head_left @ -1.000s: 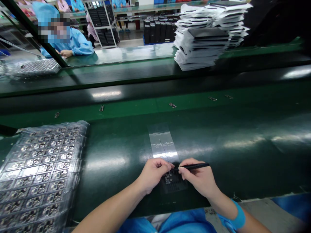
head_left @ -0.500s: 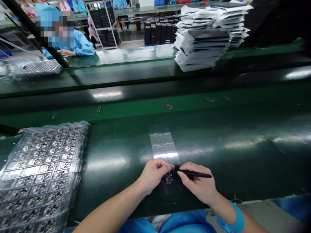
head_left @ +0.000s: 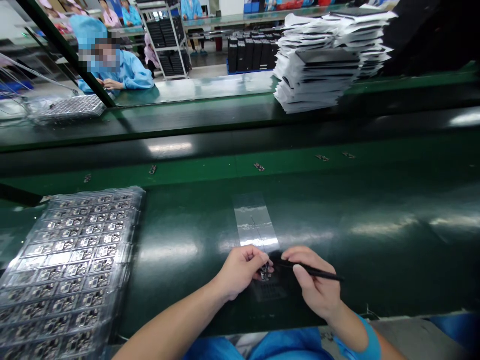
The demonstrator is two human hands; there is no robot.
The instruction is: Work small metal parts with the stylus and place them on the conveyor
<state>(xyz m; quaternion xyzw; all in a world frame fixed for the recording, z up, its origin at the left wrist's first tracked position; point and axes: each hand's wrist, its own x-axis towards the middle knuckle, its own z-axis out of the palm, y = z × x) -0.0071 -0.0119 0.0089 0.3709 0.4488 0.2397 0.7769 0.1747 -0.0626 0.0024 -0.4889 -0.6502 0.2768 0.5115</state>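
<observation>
My left hand (head_left: 240, 272) pinches the edge of a small dark circuit board (head_left: 265, 273) between its fingertips. My right hand (head_left: 317, 285) grips a slim black pen-like tool (head_left: 313, 270), its tip reaching toward the board, right beside my left fingers. Under both hands lies a dark patch of film (head_left: 272, 291) on the green conveyor belt (head_left: 375, 265). A clear strip of film (head_left: 255, 222) extends away from it across the belt.
A large clear tray of circuit boards (head_left: 63, 265) lies left of my arm. Several small boards sit along the belt's far strip (head_left: 258, 167). Beyond stand stacked white packets (head_left: 318, 62), and a co-worker in blue (head_left: 129, 75) sits across the line with another tray (head_left: 67, 107).
The black tool has swung, its rear end now dipping down to the right. My hands have drawn closer together around the board, and the whole view has shifted slightly.
</observation>
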